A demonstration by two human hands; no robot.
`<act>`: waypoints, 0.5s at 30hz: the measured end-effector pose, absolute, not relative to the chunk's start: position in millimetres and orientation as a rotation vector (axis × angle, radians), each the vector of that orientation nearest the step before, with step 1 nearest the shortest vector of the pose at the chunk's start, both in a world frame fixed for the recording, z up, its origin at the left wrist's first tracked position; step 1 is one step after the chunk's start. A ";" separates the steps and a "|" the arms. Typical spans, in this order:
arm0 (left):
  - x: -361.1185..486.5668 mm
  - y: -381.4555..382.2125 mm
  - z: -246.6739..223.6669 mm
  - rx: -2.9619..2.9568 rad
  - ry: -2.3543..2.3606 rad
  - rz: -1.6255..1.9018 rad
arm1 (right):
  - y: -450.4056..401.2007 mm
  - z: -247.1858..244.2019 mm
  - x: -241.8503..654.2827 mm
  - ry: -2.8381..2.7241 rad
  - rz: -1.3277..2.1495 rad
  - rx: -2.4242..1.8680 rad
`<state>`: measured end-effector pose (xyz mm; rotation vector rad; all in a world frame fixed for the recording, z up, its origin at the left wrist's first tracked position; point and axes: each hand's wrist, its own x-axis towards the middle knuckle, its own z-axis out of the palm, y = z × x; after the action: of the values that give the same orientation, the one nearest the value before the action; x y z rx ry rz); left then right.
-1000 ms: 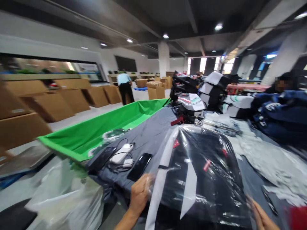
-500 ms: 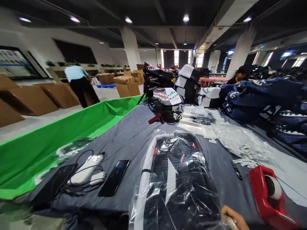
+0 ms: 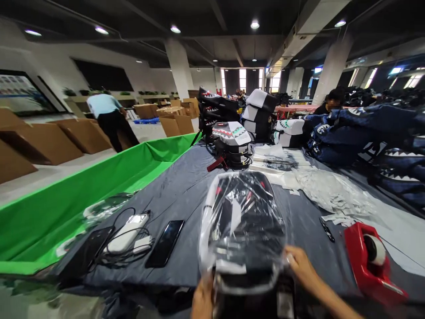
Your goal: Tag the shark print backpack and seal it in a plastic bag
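A black backpack (image 3: 219, 226) with white edging lies in front of me, covered by a clear plastic bag (image 3: 254, 212). My right hand (image 3: 300, 266) is closed on the near right edge of the plastic, its thumb pressed to the fingers. At the near left corner, my left hand (image 3: 202, 299) grips the plastic too, partly smeared by motion. Between the two hands the bag's rim bows across the near end. A red tape dispenser (image 3: 360, 257) stands to the right of my right hand, and a black phone (image 3: 165, 243) lies to the left of the bag.
A white power bank (image 3: 128, 235) with tangled cables lies at left by the green cloth barrier (image 3: 99, 177). Backpacks (image 3: 232, 137) are stacked at the back, blue ones (image 3: 348, 137) at right. Loose plastic bags (image 3: 335, 190) and a black cutter (image 3: 327, 229) lie at right. People stand beyond.
My left hand has come into view at the bag's near end. The right hand has moved up and left. The bagged backpack appears smaller and farther off, its near plastic edge now showing.
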<state>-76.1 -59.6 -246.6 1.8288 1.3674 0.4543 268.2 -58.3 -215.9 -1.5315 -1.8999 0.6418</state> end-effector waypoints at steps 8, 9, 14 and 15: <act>-110.9 -69.9 -241.8 0.396 1.836 1.728 | -12.2 -171.9 330.7 -1.650 0.510 -1.761; -101.8 -78.9 -246.2 0.292 1.761 1.670 | -21.0 -179.3 331.5 -1.623 0.671 -1.805; -7.1 -108.6 -252.1 0.703 1.386 1.107 | -58.8 -215.2 288.9 -1.582 1.182 -1.688; 11.3 -105.6 -249.1 0.903 1.415 1.064 | -61.1 -218.6 277.4 -1.587 1.131 -1.686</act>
<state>11.3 -105.6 -249.1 0.9029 1.4152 1.0640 277.4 -61.1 -218.6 -1.6858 -1.5870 1.1308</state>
